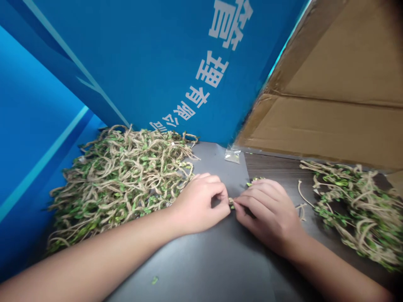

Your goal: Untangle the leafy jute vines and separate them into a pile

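Observation:
My left hand is closed in a pinch, thumb against forefinger. Facing it, my right hand pinches too, its fingertips almost meeting the left ones. Between the fingertips shows a small bit of a leafy twine strand, tan and green; the rest of it is mostly hidden by the hands, with some green leaves peeking out above the right fingers. Beside my left hand lies a large heap of twine strands with green leaves. A second pile of leafy twine is to the right of my right hand.
Both hands are over a grey sheet on a dark wood-grain table. A small clear plastic bag lies at the back. Blue panels with white characters and a cardboard box stand behind. One loose green leaf lies in front.

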{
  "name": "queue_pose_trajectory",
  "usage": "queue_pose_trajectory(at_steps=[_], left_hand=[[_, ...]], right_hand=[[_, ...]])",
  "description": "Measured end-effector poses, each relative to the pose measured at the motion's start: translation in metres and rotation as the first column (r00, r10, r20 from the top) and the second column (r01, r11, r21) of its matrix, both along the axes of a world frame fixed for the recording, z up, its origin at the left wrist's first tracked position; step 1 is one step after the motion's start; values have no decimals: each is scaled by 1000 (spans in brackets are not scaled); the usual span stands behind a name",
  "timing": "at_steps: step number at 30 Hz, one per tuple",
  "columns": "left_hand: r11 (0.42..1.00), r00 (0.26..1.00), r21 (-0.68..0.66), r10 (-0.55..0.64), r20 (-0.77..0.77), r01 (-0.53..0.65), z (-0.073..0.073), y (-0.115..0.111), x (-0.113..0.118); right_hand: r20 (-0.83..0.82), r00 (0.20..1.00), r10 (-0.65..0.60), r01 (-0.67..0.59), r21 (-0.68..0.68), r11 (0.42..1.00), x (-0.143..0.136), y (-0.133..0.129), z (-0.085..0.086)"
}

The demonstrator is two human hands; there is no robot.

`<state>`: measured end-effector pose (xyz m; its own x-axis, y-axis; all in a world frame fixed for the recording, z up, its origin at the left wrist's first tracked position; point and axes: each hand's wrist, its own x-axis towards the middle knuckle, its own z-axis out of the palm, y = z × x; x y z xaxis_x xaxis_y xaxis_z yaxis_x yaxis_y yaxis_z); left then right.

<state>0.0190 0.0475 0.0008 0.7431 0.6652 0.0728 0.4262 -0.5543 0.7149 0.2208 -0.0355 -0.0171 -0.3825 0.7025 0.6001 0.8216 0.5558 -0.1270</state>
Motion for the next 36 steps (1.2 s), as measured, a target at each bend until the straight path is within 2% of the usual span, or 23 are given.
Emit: queue_pose_trajectory(at_steps=[4, 11, 20, 24, 32, 36], left_hand=[[1000, 1000, -15, 1, -15, -1, 1, 0, 0], [999, 1000, -42, 5, 28, -4, 0, 1, -1], [999, 1000, -44, 7, 6, -7, -1, 0, -2], [999, 1000, -49, 15, 13, -14, 0, 0, -2], [996, 999, -82, 28, 38, -24, 1, 0, -1], [997, 999, -68, 31, 45, -28, -1, 0, -1]], right_hand=[[-36, 999, 2, -3, -33, 999, 0, 1, -1], [-248, 968, 33, -64, -120, 991, 3, 4, -2], [-27, 999, 46, -48, -84, 995, 2, 1, -3], [-63, 997, 45, -49, -69, 996, 1, 0, -2], [-236, 971, 41, -62, -80, 995, 0, 1, -1], [-186, 982, 42, -54, -58, 997, 2, 2, -2]])
